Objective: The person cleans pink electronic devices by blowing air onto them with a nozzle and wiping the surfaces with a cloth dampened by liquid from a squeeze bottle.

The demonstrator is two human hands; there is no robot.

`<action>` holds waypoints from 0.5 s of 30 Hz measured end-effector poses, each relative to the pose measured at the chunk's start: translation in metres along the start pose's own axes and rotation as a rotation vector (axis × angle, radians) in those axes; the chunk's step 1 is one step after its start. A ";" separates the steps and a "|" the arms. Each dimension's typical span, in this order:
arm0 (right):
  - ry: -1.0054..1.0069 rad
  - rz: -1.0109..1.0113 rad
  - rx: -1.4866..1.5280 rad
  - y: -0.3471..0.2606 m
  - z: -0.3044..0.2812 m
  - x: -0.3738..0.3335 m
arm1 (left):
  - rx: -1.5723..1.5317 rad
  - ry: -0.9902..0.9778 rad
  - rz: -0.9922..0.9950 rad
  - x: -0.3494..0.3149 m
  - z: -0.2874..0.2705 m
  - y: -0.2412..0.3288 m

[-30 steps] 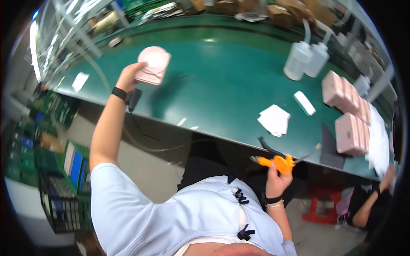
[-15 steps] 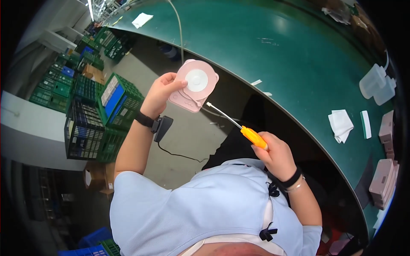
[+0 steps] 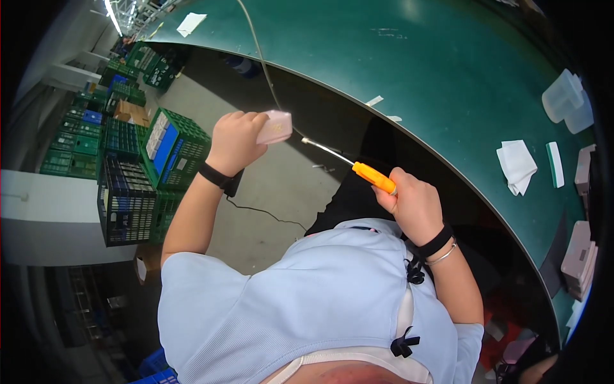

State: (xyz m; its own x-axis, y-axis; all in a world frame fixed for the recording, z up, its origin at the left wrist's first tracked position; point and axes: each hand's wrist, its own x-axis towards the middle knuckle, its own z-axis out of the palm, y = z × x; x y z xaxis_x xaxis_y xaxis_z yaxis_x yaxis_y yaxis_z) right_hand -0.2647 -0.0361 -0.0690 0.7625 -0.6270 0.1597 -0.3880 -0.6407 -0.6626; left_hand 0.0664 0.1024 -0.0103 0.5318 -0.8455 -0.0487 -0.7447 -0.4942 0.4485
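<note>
My left hand (image 3: 238,139) grips a small pink device (image 3: 275,127) over the floor beside the bench. The device is tilted so that one narrow side shows; its broad face is turned out of sight. In my right hand (image 3: 412,208) is a screwdriver with an orange handle (image 3: 375,178) and a thin metal shaft. Its pale, blunt tip points left, a short way right of the device and apart from it. A thin pale hose or cable (image 3: 261,54) hangs down from above and passes close behind the device and the tip.
A green bench (image 3: 422,96) curves along the right. On it lie a white cloth (image 3: 517,166), a green-and-white strip (image 3: 555,164), clear plastic containers (image 3: 564,99) and more pink devices (image 3: 579,256). Green crates (image 3: 176,144) stand stacked at left. A black cord (image 3: 272,215) lies on the floor.
My left hand has turned the pink device from its round-disc face onto its narrow side. The right hand and screwdriver have shifted slightly up. The view has moved a little.
</note>
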 end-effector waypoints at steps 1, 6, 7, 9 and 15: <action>-0.030 -0.004 0.035 0.000 -0.003 0.000 | -0.129 -0.064 -0.035 0.001 0.003 -0.008; -0.074 0.024 0.015 0.013 -0.007 0.005 | -0.764 -0.382 -0.234 0.005 0.011 -0.051; -0.069 0.032 -0.031 0.017 -0.007 0.005 | -0.890 -0.438 -0.283 -0.003 0.020 -0.057; -0.087 0.044 -0.034 0.024 -0.007 0.002 | -1.015 -0.498 -0.334 -0.010 0.027 -0.057; -0.337 -0.021 0.278 0.031 -0.015 -0.011 | -1.356 -0.123 -0.380 -0.045 0.048 -0.046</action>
State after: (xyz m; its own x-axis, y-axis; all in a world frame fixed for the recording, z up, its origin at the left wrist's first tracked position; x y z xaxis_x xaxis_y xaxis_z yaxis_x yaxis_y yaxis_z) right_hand -0.2932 -0.0558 -0.0801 0.9128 -0.4062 -0.0417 -0.2516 -0.4790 -0.8410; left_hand 0.0573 0.1534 -0.0720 0.5189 -0.7533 -0.4040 0.4319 -0.1769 0.8844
